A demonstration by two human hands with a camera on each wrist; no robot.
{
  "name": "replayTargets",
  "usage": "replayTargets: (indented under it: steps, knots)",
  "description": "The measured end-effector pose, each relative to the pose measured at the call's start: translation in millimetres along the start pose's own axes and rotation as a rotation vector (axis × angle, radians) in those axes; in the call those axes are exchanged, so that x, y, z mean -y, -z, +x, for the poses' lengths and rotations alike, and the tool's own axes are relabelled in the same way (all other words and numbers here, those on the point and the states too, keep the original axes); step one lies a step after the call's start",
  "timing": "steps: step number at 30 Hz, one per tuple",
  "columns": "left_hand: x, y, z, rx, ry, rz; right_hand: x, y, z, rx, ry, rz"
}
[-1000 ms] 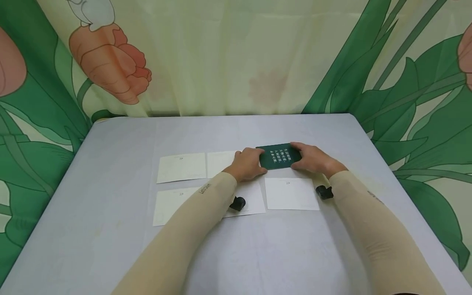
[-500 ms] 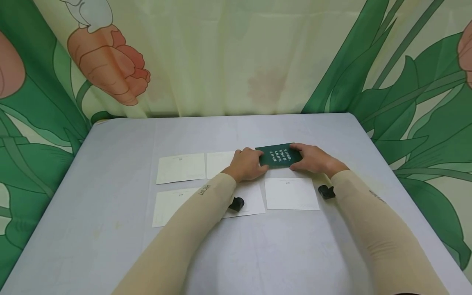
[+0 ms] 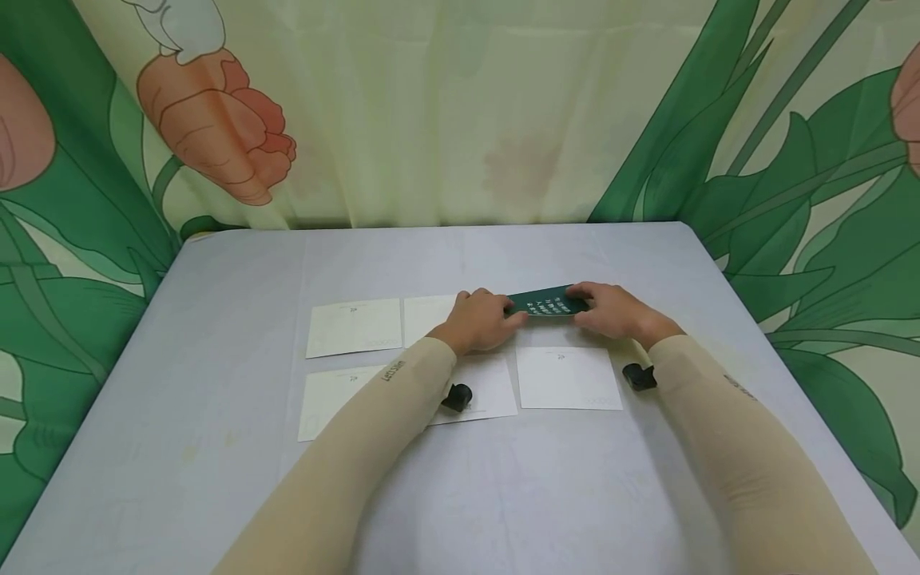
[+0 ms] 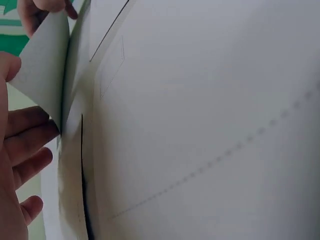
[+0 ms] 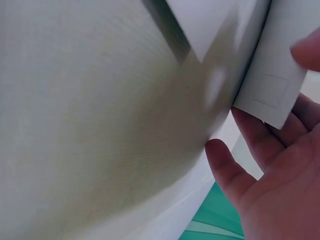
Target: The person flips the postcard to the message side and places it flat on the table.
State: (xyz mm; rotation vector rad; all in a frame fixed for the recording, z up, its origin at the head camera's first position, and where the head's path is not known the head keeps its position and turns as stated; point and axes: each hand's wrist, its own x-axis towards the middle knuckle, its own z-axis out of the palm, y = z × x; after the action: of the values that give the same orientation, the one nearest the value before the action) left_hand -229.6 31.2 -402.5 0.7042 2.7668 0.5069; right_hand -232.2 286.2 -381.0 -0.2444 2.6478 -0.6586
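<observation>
Between my two hands is a postcard [image 3: 548, 302], dark green with white lines of writing on its upper face. It tilts, with its near edge raised. My left hand [image 3: 480, 321] pinches its left end, and my right hand [image 3: 616, 311] pinches its right end. In the left wrist view the card's pale underside [image 4: 47, 65] slopes between thumb and fingers. A printed stamp box shows on that white back [image 5: 270, 90] in the right wrist view. Just nearer than the hands lies a white postcard [image 3: 570, 379], flat on the table.
More postcards lie white side up to the left: an upper-left one [image 3: 354, 327], an upper-middle one [image 3: 426, 315] partly under my left hand, a lower-left one [image 3: 334, 399] and a lower-middle one [image 3: 492, 391] partly behind my left forearm. A white cloth covers the table [image 3: 216, 383]; a patterned curtain [image 3: 431, 112] hangs behind.
The green postcard has tipped up from lying nearly flat, so less of its green face shows to the head camera. Both hands keep their grip and have shifted only slightly.
</observation>
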Motion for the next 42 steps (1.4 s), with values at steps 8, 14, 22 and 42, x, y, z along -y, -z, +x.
replayTargets:
  steps: [8, 14, 22, 42]
  knots:
    - [9.1, 3.2, -3.6, -0.046, -0.076, -0.169, -4.0, -0.2, -3.1, -0.082, 0.045, 0.069]
    - [13.6, 5.6, -5.9, -0.063, -0.153, -0.191, -5.8, 0.4, -5.5, -0.166, 0.074, 0.090]
    - [14.8, 10.8, -10.4, -0.234, -0.143, -0.294, -4.5, 2.4, -9.2, -0.291, 0.014, 0.192]
    - [9.5, 12.1, -11.6, -0.238, -0.107, -0.341, 3.3, -3.7, -13.0, -0.383, -0.059, 0.324]
